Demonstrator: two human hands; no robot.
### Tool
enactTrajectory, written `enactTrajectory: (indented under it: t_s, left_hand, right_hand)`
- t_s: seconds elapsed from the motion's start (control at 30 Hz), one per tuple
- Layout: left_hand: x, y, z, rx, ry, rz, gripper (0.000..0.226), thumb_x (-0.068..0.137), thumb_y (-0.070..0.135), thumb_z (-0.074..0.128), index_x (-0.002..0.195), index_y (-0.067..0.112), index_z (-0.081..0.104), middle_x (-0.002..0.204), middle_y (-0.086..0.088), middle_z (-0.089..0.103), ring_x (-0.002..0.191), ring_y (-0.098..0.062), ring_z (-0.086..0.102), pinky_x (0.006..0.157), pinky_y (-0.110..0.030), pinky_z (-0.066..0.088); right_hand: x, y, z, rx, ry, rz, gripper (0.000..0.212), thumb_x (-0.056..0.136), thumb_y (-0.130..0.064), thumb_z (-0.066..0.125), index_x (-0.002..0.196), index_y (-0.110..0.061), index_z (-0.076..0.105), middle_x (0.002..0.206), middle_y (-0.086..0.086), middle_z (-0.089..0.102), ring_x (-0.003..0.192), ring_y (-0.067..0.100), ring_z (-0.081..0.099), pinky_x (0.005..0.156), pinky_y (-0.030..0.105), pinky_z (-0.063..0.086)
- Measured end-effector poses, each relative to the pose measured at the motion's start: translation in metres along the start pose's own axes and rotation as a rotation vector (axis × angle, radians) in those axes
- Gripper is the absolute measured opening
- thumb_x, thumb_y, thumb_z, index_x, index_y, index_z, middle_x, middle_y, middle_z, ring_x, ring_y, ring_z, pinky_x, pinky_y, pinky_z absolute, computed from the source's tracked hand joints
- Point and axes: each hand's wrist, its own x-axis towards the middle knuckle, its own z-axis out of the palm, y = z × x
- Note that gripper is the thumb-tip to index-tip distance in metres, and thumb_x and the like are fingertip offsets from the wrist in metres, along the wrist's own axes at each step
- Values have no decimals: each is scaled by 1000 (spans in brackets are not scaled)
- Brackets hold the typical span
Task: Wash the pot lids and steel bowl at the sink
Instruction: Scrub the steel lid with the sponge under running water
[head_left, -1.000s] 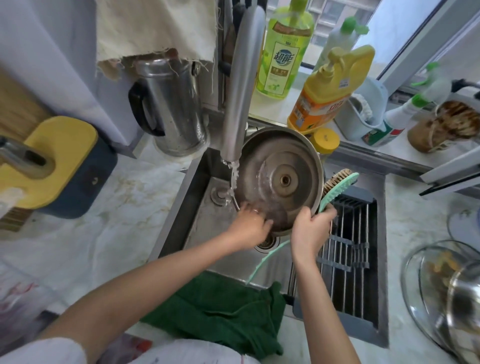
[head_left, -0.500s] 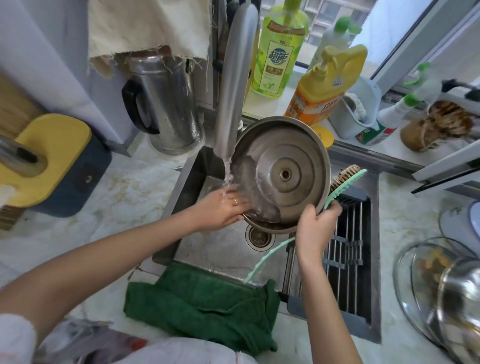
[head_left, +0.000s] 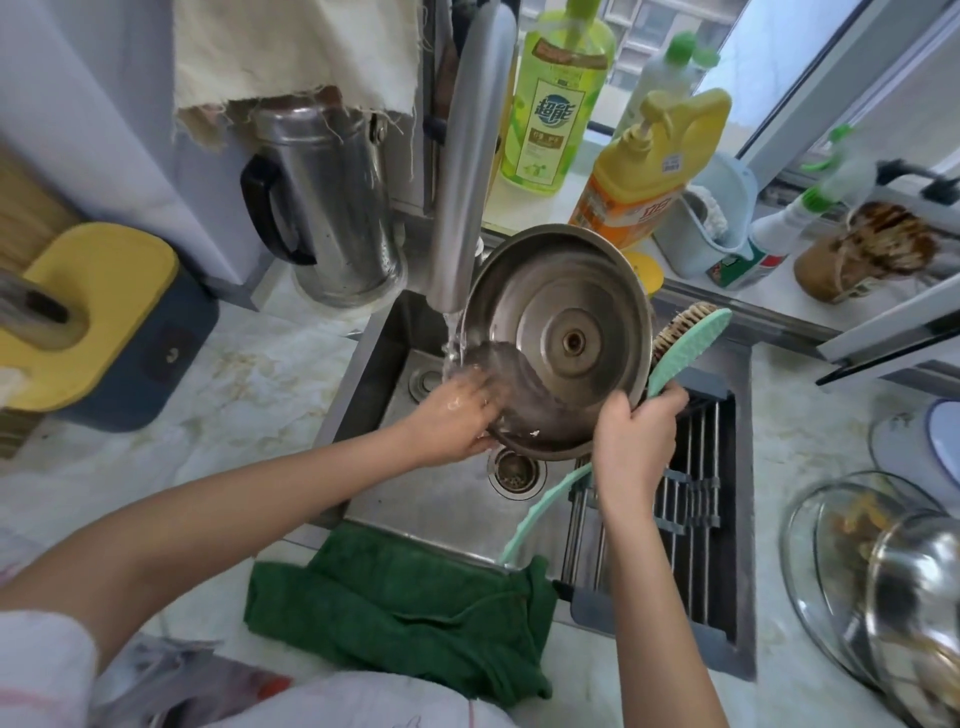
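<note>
Marble-patterned counter wraps round the steel sink, which sits in the middle of your view with a slatted drying rack across its right part. A dark green towel lies crumpled on the counter's near edge, just in front of the sink. On the near right of the counter, a glass lid lies flat with a steel bowl resting on it, both blurred at the frame's edge.

The steel pot lid is over the sink, tipped up on edge so its underside faces you, above the drain. The faucet comes down just left of it, and its water falls on the lid's lower left rim. A steel jug stands on the far left of the counter; a yellow detergent bottle stands on the sill behind the lid.

The green brush runs diagonally along the lid's right side, bristles at the far end. Your right hand is curled round its handle and sits tight against the lid's lower right rim. Your left hand lies with fingers fairly straight on the lid's wet lower left face, under the stream.
</note>
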Motion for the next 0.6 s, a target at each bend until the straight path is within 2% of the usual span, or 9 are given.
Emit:
enactTrajectory:
  t_s: [0.07,0.1,0.17,0.23,0.37,0.43,0.5,0.57,0.6]
  left_hand:
    - [5,-1,-4,68,-54,-113,72,54,43,83,106,-4,70,111,-25,67,108,-38,64,96,-45,49]
    - [8,3,-5,87,-81,-146,65,54,39,80,101,-5,71,108,-26,68,106,-38,65,96,-45,49]
    - [13,14,-4,134,-47,-170,42,66,27,60,92,-3,75,98,-24,71,100,-37,68,92,-45,52]
    - [18,24,-1,137,18,-182,43,73,13,39,88,-4,75,93,-25,72,95,-35,70,88,-43,55]
    - [24,43,0,93,77,-171,38,68,4,40,79,-2,76,84,-22,72,83,-32,71,82,-40,57]
    - [25,50,-1,33,74,-217,35,66,3,48,86,-1,75,91,-22,72,92,-31,70,87,-39,54]
    - [23,54,-2,-95,117,-257,42,69,0,59,110,-3,69,117,-24,66,114,-34,62,101,-42,45]
    - [16,57,-1,-291,106,-188,54,80,7,66,132,2,55,140,-18,51,133,-31,45,114,-44,30]
    - [11,59,-3,-363,98,-140,55,83,11,66,136,7,52,144,-13,48,136,-28,41,116,-44,25]
  right_hand:
    - [1,1,-1,-1,-23,13,46,91,-12,48,134,-4,35,114,15,59,99,33,58,84,40,46]
    - [0,1,-1,-5,-24,9,46,91,-12,48,134,-4,34,114,15,59,100,32,58,84,41,46]
    - [-4,0,-2,-7,8,-14,45,91,-11,48,133,-4,35,113,14,59,100,32,58,86,43,47]
    - [-7,-2,-3,-3,61,-45,42,90,-8,47,131,-4,38,108,11,59,96,32,59,84,43,47]
    - [-7,-5,-8,-50,138,-121,38,90,-4,47,128,-2,40,106,13,60,91,32,59,73,34,42]
    - [-8,-5,-12,-83,169,-164,41,90,-1,47,130,-1,40,109,15,61,94,34,60,73,34,41]
    - [-11,-2,-16,-102,194,-225,44,89,1,49,132,-1,39,113,17,62,96,37,61,77,39,45]
    - [-16,2,-22,-125,208,-313,47,87,1,51,132,1,39,112,21,62,93,41,63,75,37,45]
    - [-18,5,-26,-140,213,-358,47,85,0,50,131,2,40,109,23,62,89,42,64,72,34,44]
